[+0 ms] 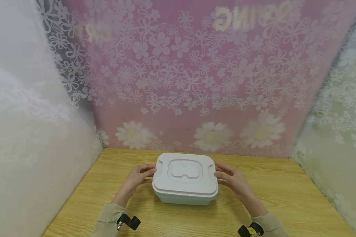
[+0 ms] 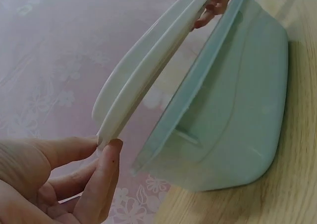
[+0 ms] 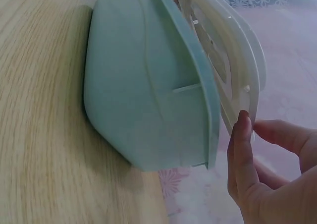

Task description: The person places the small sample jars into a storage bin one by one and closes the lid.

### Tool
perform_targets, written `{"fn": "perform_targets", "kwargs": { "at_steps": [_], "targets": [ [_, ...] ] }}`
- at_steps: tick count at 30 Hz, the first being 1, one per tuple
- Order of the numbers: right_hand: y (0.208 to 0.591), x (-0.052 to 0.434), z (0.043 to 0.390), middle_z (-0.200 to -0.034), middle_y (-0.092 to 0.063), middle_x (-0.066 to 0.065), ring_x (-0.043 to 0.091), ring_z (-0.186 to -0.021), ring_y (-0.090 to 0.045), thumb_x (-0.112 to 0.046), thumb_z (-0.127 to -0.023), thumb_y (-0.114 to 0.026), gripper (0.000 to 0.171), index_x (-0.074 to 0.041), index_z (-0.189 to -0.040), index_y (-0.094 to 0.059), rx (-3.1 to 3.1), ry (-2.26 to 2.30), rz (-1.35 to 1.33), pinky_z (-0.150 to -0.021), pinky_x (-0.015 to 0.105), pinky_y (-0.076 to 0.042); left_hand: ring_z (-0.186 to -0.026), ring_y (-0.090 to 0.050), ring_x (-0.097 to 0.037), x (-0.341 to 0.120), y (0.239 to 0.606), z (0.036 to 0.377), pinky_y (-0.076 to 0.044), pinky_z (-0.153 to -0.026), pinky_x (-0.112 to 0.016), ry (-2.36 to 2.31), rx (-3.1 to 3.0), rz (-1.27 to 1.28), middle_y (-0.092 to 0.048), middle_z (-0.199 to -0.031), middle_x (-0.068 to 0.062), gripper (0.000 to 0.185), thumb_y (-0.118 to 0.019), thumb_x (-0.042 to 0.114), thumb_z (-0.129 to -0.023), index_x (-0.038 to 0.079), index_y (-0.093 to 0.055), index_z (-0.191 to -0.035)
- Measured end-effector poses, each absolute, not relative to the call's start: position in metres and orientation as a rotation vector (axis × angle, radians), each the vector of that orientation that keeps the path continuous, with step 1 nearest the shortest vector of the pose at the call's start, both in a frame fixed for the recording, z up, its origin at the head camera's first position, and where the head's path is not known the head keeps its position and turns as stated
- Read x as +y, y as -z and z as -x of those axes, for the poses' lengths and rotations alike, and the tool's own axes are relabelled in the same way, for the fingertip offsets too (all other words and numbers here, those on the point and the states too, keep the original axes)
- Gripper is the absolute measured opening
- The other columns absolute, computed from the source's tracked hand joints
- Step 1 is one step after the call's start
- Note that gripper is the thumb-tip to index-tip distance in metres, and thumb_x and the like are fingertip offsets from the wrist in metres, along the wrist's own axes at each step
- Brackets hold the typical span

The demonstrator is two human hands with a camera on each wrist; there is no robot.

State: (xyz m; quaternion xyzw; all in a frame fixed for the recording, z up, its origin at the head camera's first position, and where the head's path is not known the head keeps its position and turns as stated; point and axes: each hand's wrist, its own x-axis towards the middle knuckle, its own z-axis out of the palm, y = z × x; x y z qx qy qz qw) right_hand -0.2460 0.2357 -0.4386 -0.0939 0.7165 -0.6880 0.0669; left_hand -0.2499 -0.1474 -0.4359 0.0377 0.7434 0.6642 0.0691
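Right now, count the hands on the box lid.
2. The left hand holds the white lid at its left edge; the right hand holds its right edge. Lid is raised off the green box.

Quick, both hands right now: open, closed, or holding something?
Left hand: fingertips pinch the left edge of the white lid, lifted off the pale green container.
Right hand: fingertips pinch the lid's right edge.

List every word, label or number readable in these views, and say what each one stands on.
"SPRING", mirrored and hazy, on the pink floral backdrop, top right; read with some doubt.
A second pale word on the backdrop's top left: too blurred to read.
Container lid: no lettering shows.
Pale green container body: none in either wrist view.
Yellow tag on the right wrist strap: too small to read.
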Motion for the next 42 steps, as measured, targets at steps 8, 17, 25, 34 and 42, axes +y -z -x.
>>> {"fn": "perform_targets", "kwargs": {
  "at_steps": [8,17,25,34,42],
  "targets": [
    [0.445,0.233,0.246,-0.144,-0.051,0.028,0.012,-0.104,-0.069,-0.013,-0.096,-0.071,0.060,-0.001,-0.150,-0.048,2.280,1.993,0.259,-0.091,0.037,-0.059,-0.100,-0.069,-0.022,-0.144,0.443,0.249,-0.062,-0.083,-0.037,-2.014,2.276,-0.097,-0.065,-0.127,-0.022,0.038,-0.067,0.012,-0.099,-0.006,-0.064,-0.132],
    [0.448,0.230,0.243,-0.141,-0.053,0.025,0.021,-0.102,-0.069,-0.018,-0.097,-0.070,0.057,-0.001,-0.148,-0.051,2.443,1.863,0.190,-0.104,0.052,-0.049,-0.100,-0.071,-0.023,-0.140,0.455,0.248,-0.062,-0.081,-0.037,-2.022,2.307,-0.060,-0.068,-0.125,-0.021,0.035,-0.069,0.014,-0.098,-0.003,-0.068,-0.129],
    [0.454,0.230,0.241,-0.139,-0.054,0.022,0.022,-0.103,-0.069,-0.021,-0.096,-0.072,0.058,-0.004,-0.148,-0.052,2.417,1.894,0.144,-0.100,0.048,-0.053,-0.100,-0.072,-0.025,-0.138,0.459,0.247,-0.062,-0.080,-0.035,-2.040,2.322,-0.027,-0.070,-0.120,-0.018,0.036,-0.070,0.016,-0.097,-0.002,-0.069,-0.128],
    [0.458,0.229,0.236,-0.141,-0.053,0.030,0.023,-0.106,-0.069,-0.015,-0.098,-0.068,0.059,0.002,-0.150,-0.047,2.359,1.932,0.193,-0.085,0.032,-0.060,-0.096,-0.071,-0.022,-0.142,0.459,0.241,-0.063,-0.079,-0.036,-2.016,2.278,-0.089,-0.068,-0.117,-0.020,0.043,-0.067,0.017,-0.099,-0.005,-0.060,-0.136],
    [0.458,0.229,0.235,-0.141,-0.052,0.030,0.028,-0.108,-0.068,-0.016,-0.099,-0.067,0.058,0.000,-0.151,-0.046,2.364,1.907,0.196,-0.083,0.035,-0.061,-0.093,-0.070,-0.019,-0.142,0.460,0.240,-0.062,-0.079,-0.035,-2.012,2.281,-0.078,-0.067,-0.117,-0.019,0.044,-0.067,0.018,-0.100,-0.004,-0.059,-0.137]
  ]
}}
